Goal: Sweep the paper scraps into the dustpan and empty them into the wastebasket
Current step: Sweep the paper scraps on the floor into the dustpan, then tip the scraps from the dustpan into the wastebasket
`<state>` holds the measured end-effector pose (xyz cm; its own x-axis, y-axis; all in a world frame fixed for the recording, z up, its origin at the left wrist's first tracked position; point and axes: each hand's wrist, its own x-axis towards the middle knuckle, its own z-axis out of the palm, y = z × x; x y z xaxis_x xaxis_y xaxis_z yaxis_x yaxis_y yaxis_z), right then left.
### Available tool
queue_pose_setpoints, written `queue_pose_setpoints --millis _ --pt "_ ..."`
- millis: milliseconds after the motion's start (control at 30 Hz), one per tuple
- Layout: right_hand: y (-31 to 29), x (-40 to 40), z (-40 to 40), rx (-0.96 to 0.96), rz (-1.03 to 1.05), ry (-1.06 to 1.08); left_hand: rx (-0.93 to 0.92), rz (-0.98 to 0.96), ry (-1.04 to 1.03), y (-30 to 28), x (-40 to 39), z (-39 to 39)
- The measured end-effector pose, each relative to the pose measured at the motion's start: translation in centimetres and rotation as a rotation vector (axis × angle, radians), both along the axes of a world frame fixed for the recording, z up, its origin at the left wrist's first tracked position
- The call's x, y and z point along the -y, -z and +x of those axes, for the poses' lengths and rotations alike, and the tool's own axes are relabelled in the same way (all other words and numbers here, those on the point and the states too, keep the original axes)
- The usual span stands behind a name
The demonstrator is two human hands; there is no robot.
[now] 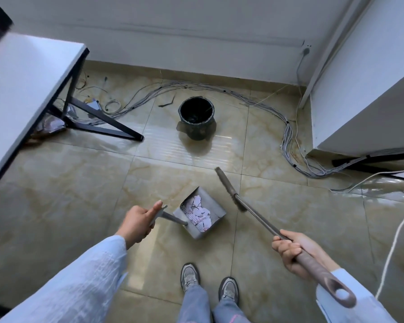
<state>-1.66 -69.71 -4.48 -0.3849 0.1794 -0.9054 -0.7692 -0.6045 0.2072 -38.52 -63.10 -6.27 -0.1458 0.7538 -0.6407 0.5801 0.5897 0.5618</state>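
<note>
Right hand (292,250) clenches broom (254,216) handle, head lifted beside dustpan (200,216). Left hand (138,221) grips dustpan handle. Paper scraps (202,213) sit inside dustpan, near the shoes (189,277). Black wastebasket (196,117) stands well apart on tile floor (79,183), near cables (287,136).

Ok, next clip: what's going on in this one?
A person is clearing up paper scraps from a tiled floor. The left hand grips the handle of a grey dustpan, which already holds the scraps. The right hand grips the long handle of a broom, whose head is beside the dustpan, to its right. A black wastebasket stands farther ahead near the wall, beside a bundle of cables. Nothing has been tipped into it from the dustpan yet.
</note>
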Motion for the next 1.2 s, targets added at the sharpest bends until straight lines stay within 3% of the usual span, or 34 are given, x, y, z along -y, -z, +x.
queue_pose_setpoints --millis 200,333,500,900,1200 --pt "-5.2 -4.7 -1.3 -0.139 0.214 0.052 0.084 0.123 -0.044 -5.8 -4.8 -2.6" --pt "-8.6 -7.8 -2.7 -0.003 0.174 0.060 0.143 0.201 -0.032 -10.0 -8.4 -4.1" --pt "-12.6 -11.8 -4.4 -0.002 0.264 0.116 0.195 0.333 0.008 -15.5 -13.7 -5.1" --pt "-15.3 -23.3 -2.6 -0.037 0.326 0.093 0.076 0.527 0.094 -18.7 -26.3 -2.1" --pt "-15.7 -34.3 1.3 -0.084 0.321 0.032 -0.071 0.515 0.176 -19.3 -37.8 2.1"
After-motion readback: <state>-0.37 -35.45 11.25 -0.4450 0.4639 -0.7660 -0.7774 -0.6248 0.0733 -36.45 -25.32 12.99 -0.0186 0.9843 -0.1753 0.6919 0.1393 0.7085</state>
